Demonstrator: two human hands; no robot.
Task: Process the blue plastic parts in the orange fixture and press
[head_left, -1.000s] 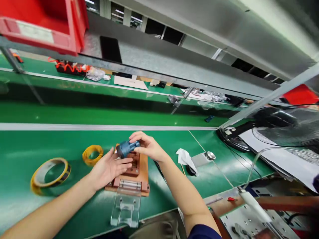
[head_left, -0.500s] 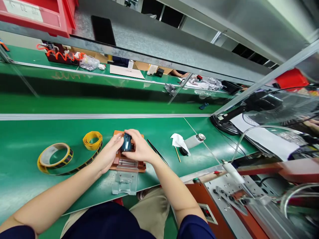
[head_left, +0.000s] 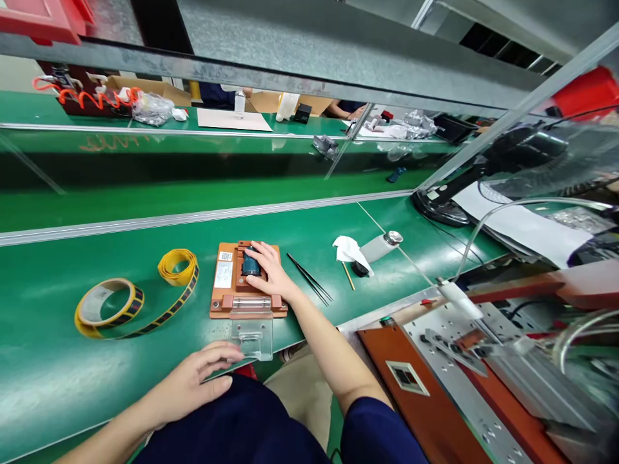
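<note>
A dark blue, glossy casing-like part (head_left: 250, 264) sits in the nest of an orange-brown fixture (head_left: 223, 308). Over it is my right hand (head_left: 271, 276), its fingers at the far end and its thumb at the near end, gripping the part. From the fixture's near side a clear plastic flap (head_left: 258, 335) hangs folded out over the bench edge. My left hand (head_left: 196, 380) is open beside that flap, fingers stretched out toward its left edge and holding nothing; whether the fingertips touch it I cannot tell.
Left of the fixture lie a yellow tape roll (head_left: 130, 309) and a smaller yellow coil (head_left: 178, 267), joined by a strip. Black tweezers (head_left: 309, 278) lie to the right, near a white tissue (head_left: 349, 250) and a bottle (head_left: 380, 248). A fan (head_left: 442, 200) and machine (head_left: 464, 348) stand further right.
The blue part, earlier between both hands above the fixture, now sits in its nest. My left hand has let go and drawn back toward the flap; my right stays on the part.
</note>
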